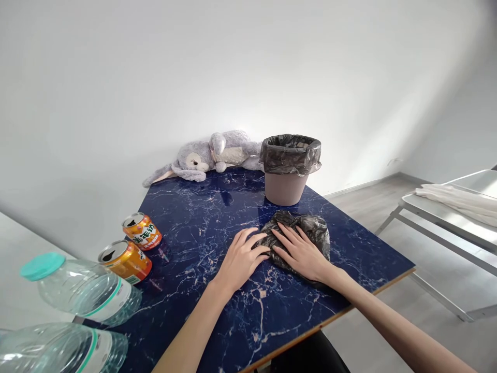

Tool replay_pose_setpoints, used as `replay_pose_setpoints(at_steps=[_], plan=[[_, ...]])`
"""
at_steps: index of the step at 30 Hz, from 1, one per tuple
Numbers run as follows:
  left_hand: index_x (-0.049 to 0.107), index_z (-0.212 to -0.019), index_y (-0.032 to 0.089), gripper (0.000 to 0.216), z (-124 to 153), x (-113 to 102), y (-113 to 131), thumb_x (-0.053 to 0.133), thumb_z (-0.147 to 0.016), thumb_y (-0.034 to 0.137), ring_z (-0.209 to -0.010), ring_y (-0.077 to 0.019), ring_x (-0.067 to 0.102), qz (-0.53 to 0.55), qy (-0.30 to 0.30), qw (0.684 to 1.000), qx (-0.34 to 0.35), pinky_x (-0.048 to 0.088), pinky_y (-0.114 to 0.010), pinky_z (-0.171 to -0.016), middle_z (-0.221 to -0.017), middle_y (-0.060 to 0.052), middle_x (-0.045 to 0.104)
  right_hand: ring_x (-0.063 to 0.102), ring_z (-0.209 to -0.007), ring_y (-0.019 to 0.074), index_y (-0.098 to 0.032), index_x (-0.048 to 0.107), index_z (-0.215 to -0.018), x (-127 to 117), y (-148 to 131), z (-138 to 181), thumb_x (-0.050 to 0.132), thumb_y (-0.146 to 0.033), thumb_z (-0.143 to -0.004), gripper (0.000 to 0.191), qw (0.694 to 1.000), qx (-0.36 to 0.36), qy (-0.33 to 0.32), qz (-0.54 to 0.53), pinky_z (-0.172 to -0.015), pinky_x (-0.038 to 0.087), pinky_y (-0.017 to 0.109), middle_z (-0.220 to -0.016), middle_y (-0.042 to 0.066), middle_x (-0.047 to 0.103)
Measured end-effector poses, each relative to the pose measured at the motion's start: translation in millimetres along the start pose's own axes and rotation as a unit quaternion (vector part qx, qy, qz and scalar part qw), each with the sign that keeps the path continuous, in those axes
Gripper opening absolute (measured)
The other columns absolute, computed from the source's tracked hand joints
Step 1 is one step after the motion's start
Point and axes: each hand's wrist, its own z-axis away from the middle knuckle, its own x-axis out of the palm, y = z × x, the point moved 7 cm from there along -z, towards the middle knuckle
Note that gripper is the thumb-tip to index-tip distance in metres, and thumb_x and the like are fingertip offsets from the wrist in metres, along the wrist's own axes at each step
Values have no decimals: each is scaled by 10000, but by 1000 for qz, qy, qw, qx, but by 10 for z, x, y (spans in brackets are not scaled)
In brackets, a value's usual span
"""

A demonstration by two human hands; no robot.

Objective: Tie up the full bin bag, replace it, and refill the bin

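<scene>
A crumpled dark plastic bag [310,229] lies on the blue marbled table [202,217]. My right hand [301,253] rests flat on top of the bag, fingers spread, pressing it down. My left hand [241,258] lies flat on the table with its fingertips touching the bag's left edge. Behind the bag stands a small grey bin [286,182] lined with a dark bag around its rim.
Two orange drink cans [134,246] and two clear plastic bottles [83,290] stand along the table's left edge. A grey plush rabbit [209,156] lies at the far edge against the wall. A metal table with white cloth [458,201] stands at the right.
</scene>
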Motion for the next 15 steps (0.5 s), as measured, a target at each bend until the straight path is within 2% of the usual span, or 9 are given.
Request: replay_pose_setpoints(at_steps=[2,5,8,10,12,15], plan=[[786,-1125,242,182,0,-22,26,612,-1070,240,-1399,-316,585,4,13,1000,11,502,-553,-1174,-1379,-38,747,263,-1651,285,-244,319,-1715,-63,-5,14,266,-590,-1147,668,1000,1,-7,-24,-1347,220,585,-1785,97,263],[763,-1164,217,203,-9,-52,74,573,-1092,222,-1315,-292,639,20,34,999,22,518,-527,-1130,-1297,-37,786,217,-1663,273,-204,335,-1704,-263,-39,115,300,-570,-1148,666,998,9,4,-58,-1355,226,560,-1788,110,253],[739,-1172,211,185,-27,-103,131,569,-1101,238,-1292,-272,658,51,52,997,26,512,-502,-1123,-1244,-39,805,187,-1670,250,-270,258,-1729,-502,-219,290,395,-553,-1137,670,995,-48,4,-88,-1367,221,520,-1801,45,222],[726,-1154,219,155,-40,-152,175,583,-1098,239,-1274,-253,672,77,64,995,25,512,-475,-1117,-1191,-29,816,225,-1662,262,-301,219,-1737,-636,-329,408,508,-574,-1098,753,991,-96,4,-89,-1366,229,523,-1791,29,258],[714,-1123,228,120,-50,-211,216,598,-1089,233,-1228,-229,694,104,78,991,19,521,-441,-1103,-1136,-19,818,326,-1629,289,-296,301,-1713,-741,-346,490,590,-556,-1063,758,990,-117,21,-79,-1354,264,541,-1751,45,366],[690,-1035,231,104,-49,-292,247,598,-1084,232,-1071,-195,735,138,103,985,-4,569,-379,-1009,-1037,-18,804,581,-1453,305,-279,601,-1515,-844,-213,544,557,-446,-1084,465,989,-99,37,-101,-1257,434,519,-1552,75,632]])
